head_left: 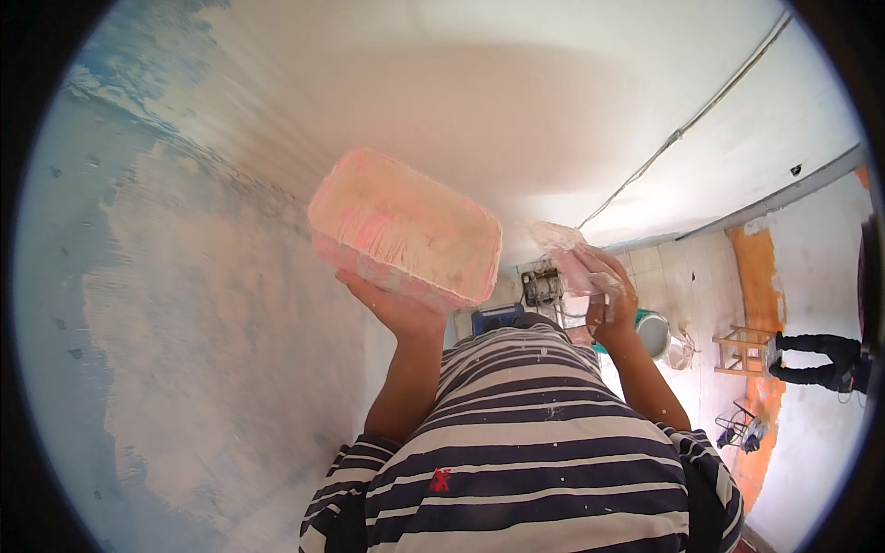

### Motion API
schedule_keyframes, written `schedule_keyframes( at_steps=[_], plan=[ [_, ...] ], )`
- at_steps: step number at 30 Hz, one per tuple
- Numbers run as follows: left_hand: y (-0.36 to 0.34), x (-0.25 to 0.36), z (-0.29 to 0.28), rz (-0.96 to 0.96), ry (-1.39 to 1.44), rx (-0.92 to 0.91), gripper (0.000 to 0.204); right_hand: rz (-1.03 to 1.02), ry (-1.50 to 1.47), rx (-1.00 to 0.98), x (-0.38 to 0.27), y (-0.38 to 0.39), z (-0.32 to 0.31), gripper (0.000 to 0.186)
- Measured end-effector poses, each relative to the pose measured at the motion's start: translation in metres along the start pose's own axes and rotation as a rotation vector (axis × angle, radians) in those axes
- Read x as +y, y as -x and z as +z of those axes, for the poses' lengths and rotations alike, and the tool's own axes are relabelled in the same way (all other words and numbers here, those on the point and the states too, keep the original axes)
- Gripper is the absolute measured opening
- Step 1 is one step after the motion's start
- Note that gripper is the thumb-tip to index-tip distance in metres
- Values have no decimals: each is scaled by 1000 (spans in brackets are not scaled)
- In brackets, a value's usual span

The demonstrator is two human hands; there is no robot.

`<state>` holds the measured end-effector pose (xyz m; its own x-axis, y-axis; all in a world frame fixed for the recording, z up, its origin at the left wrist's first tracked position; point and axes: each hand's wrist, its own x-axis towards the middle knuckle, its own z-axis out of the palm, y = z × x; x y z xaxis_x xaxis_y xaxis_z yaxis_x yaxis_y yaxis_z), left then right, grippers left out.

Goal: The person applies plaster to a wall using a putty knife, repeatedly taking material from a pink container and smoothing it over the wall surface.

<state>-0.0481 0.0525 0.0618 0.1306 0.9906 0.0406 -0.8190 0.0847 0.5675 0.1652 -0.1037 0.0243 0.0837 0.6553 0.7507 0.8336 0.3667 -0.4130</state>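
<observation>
A: Where was the piece?
B: Pink tub, just off centre toward 11 o'clock, held up in front of the wall. Rounded box shape, long axis running roughly 10 to 4, broad face crusted with pale, dried-looking coating.

A: Handling?
B: Judged stiff thin plastic, light by itself. Couldn't see the inside, so a load was possible. Crust looked chalky: slick where powdery, likely to flake. Not fragile otherwise. My pick for a hold: palm under the 6 o'clock long side, fingers spread across the back, close to mid-length so it wouldn't tip.

A: Left hand?
B: Left hand gripped the tub from below, at its 7 o'clock side. Palm against the lower wall, one digit showing at the 8 o'clock edge; the rest were hidden behind it, so couldn't tell the spread.

A: Right hand?
B: Right hand, out at 3 o'clock, closed round a coated scraper. Blade pointed to 10, near the tub's right end but apart from it. Fingers whitened too; expected a slippery grip there.

A: Nearby?
B: Bucket below the right hand, toward 4. Wooden stool further out, same bearing.
</observation>
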Motion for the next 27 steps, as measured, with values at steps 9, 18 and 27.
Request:
schedule_keyframes(
  at_steps=[9, 18, 27],
  plan=[
    [6, -2, -14, 86, -224, -49, 81, 339, -21, 47, -12, -28, -30, 27],
    [-4, 5, -17, 23, -248, -291, 82, 130, -137, -112, -7, -107, -53, 51],
    [-11, 11, -24, 84, -277, -296, 75, 99, -175, -264, 0, -113, -50, 63]
  ],
)
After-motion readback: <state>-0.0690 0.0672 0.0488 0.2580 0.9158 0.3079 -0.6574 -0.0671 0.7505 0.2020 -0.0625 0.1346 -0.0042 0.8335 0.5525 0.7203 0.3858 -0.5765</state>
